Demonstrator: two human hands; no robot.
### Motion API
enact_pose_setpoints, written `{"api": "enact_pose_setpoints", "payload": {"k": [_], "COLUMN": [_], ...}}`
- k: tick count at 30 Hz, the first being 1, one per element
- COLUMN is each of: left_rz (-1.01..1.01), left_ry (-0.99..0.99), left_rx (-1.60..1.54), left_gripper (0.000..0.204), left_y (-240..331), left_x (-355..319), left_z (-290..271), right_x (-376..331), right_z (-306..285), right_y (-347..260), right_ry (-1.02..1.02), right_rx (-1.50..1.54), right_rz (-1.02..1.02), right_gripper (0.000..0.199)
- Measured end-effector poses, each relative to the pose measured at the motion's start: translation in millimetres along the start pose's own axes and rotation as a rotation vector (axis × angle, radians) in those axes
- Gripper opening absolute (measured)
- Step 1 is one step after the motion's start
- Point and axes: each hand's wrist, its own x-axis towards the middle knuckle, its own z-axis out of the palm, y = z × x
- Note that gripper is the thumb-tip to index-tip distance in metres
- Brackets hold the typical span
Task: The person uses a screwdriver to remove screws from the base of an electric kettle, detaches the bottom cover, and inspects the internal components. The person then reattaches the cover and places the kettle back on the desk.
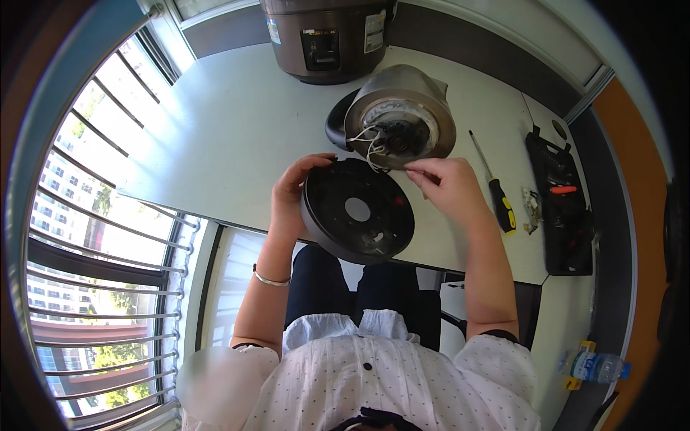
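Note:
A metal electric kettle (405, 80) lies on its side on the table, its opened underside facing me and its black handle (340, 123) to the left. White wires (371, 136) hang out of the dark, stained underside. My left hand (289, 190) grips the left rim of a round black base cover (327, 205), tilted over the near table edge with its hollow inside up. Beside the kettle's lower rim, my right hand (454, 188) is closed in a pinch near the wire ends. What sits between those fingertips is too small to make out.
A brown electric cooker (287, 39) stands at the back of the table (215, 136). To the right lie a yellow-and-black screwdriver (502, 205), small metal parts (531, 208) and an open black tool case (568, 237). A plastic bottle (600, 366) lies at the lower right.

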Motion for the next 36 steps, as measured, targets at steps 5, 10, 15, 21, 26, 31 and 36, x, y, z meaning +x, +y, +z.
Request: {"api": "enact_pose_setpoints", "payload": {"k": [5,10,15,21,26,31,36], "left_rz": [-0.091,-0.090,-0.136,-0.095,-0.060,-0.048,-0.085], "left_ry": [-0.008,-0.047,-0.043,-0.069,-0.086,-0.102,-0.088], "left_rx": [-0.061,-0.089,-0.191,-0.128,-0.115,-0.075,-0.094], "left_gripper": [0.038,0.040,0.040,0.041,0.042,0.042,0.044], "left_y": [1.2,6.6,8.6,6.0,2.9,2.4,3.0], "left_x": [0.0,0.4,1.0,0.5,-0.6,-0.7,-2.6], "left_z": [-3.0,-4.1,-3.5,-6.3,-6.6,-5.4,-7.6], "right_x": [0.8,3.7,4.2,6.6,6.5,4.9,8.6], "right_z": [15.1,27.1,35.0,29.0,28.9,33.7,25.2], "right_y": [-2.1,-3.2,7.2,0.2,-0.6,9.2,0.3], "right_ry": [-0.135,-0.200,-0.202,-0.209,-0.203,-0.168,-0.236], "right_rx": [-0.106,-0.013,0.110,0.140,0.139,0.312,0.539], "right_rz": [0.106,0.111,0.124,0.206,0.226,0.247,0.394], "right_gripper": [0.024,0.030,0.029,0.020,0.018,0.016,0.013]}}
